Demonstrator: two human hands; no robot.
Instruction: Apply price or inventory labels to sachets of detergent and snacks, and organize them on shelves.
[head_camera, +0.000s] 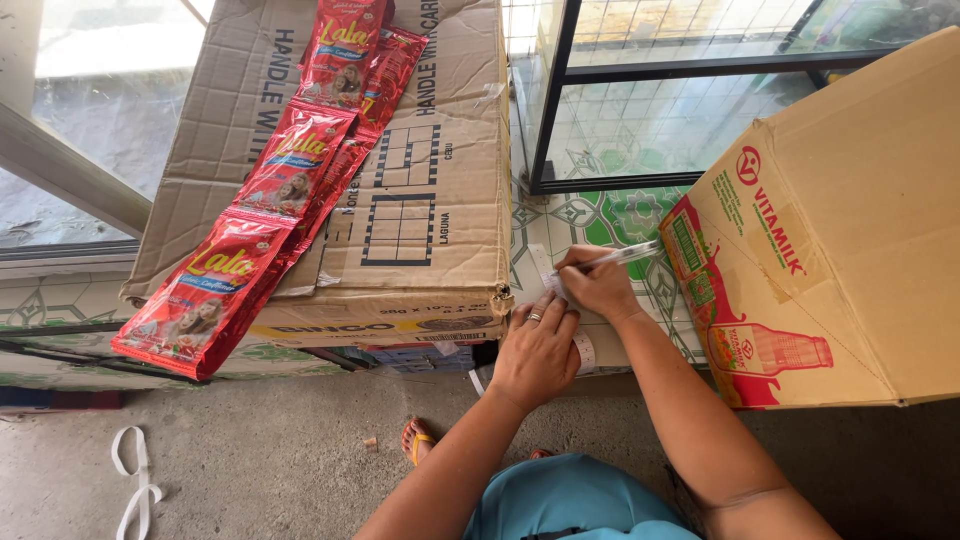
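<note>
A clear-barrelled pen (622, 257) is held in the right hand (598, 283), the fingers being closed around its lower end in a writing grip; the barrel is seen slanting up and to the right. The tip is set against a narrow white paper slip (583, 346) lying on the tiled surface (560, 225), which bears a green and white pattern. The left hand (537, 352) is laid flat on the same slip, just near of the right hand, with fingers held together and extended; a ring is noted on one finger. Nothing is gripped by this hand. The two hands are found touching or nearly so; which cannot be told.

To the left, a worn brown cardboard box (420, 200) is seen resting, its near right corner just beside the left hand. A strip of joined red sachets (270, 190) is draped along its top, from the far end to the near left edge. To the right, a second cardboard box (850, 230) with a printed bottle picture is tilted, close to the right forearm. A glass case with a dark frame (640, 100) stands at the far side. On the concrete floor (280, 450), a white strap (135, 480) lies at the near left, and a sandalled foot (417, 440) is visible below the left forearm.
</note>
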